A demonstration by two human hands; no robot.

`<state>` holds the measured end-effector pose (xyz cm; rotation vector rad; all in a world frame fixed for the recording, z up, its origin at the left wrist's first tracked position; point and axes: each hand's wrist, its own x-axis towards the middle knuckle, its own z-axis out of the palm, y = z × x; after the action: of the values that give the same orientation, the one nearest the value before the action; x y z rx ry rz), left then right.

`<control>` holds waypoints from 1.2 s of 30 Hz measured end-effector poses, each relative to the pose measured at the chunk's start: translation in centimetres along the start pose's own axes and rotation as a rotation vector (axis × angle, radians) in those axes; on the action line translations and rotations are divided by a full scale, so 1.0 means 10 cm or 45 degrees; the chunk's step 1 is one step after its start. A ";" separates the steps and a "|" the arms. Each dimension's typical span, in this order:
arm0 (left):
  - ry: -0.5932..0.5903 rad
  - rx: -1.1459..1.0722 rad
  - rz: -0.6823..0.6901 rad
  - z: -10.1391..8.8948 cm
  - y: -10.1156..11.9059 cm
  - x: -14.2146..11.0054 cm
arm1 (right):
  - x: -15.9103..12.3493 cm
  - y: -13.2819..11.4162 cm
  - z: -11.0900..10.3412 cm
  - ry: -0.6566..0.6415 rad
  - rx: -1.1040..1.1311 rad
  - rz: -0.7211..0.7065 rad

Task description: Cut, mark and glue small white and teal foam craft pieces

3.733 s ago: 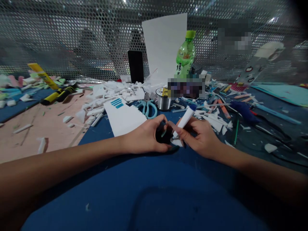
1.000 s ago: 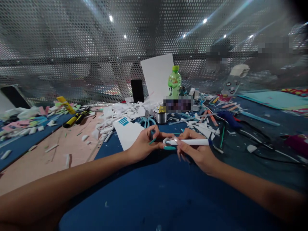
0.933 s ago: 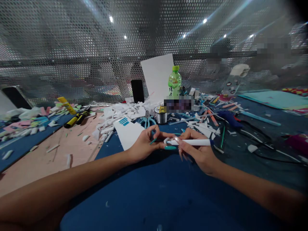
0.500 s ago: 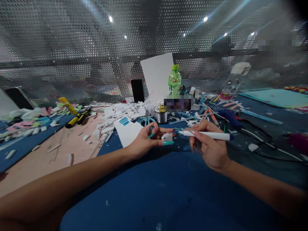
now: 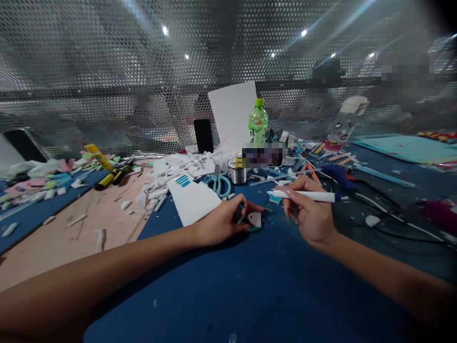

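My right hand (image 5: 316, 216) is closed around a white marker (image 5: 310, 196) with a dark blue end, its tip pointing left. Just under the tip shows a small light-blue piece (image 5: 274, 199); whether my fingers hold it too is unclear. To the left, low over the blue table, my left hand (image 5: 224, 219) has its thumb and fingers around a small white piece (image 5: 254, 219) with a dark dot. Beyond that hand lie light-blue scissors (image 5: 224, 186). A white card (image 5: 191, 202) with blue stripes is partly behind my left wrist.
A wire spool (image 5: 238, 172) and a green tea bottle (image 5: 257, 124) stand ahead, near an upright black phone (image 5: 203, 136). White scraps (image 5: 171, 174) heap at the back left. Black cables (image 5: 387, 205) run along the right. A blue mat (image 5: 214, 290) lies in front.
My left hand has moved down and slightly right with the white piece, away from the marker tip. The scissors show more fully. My right hand stays nearly in place, and the light-blue piece now shows.
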<state>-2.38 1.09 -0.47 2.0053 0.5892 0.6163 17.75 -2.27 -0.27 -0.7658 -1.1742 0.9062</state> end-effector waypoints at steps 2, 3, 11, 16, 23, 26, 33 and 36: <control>-0.002 0.106 0.023 0.01 0.03 -0.01 | 0.00 0.00 0.00 -0.002 -0.048 0.025; 0.016 0.157 0.029 0.01 0.05 -0.01 | 0.00 0.00 0.01 0.005 -0.062 0.032; 0.388 0.222 0.188 0.09 0.01 -0.03 | 0.02 -0.03 0.09 0.098 -0.033 0.052; 0.541 0.281 0.057 0.05 -0.05 -0.04 | -0.02 -0.03 0.09 -0.082 0.071 0.073; 0.449 0.532 0.024 0.01 0.00 -0.08 | -0.08 -0.05 0.07 -0.135 0.057 0.077; 0.440 0.513 0.068 0.02 0.01 -0.08 | -0.11 -0.07 0.07 -0.097 0.005 0.033; 0.364 0.724 0.115 0.01 0.03 -0.10 | -0.20 -0.08 0.08 -0.164 -0.060 -0.082; 0.359 0.773 0.137 0.01 0.05 -0.11 | -0.23 -0.09 0.08 -0.187 -0.095 -0.130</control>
<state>-3.06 0.13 -0.28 2.5464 0.9256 0.8703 16.81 -4.71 -0.25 -0.7014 -1.3702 0.8490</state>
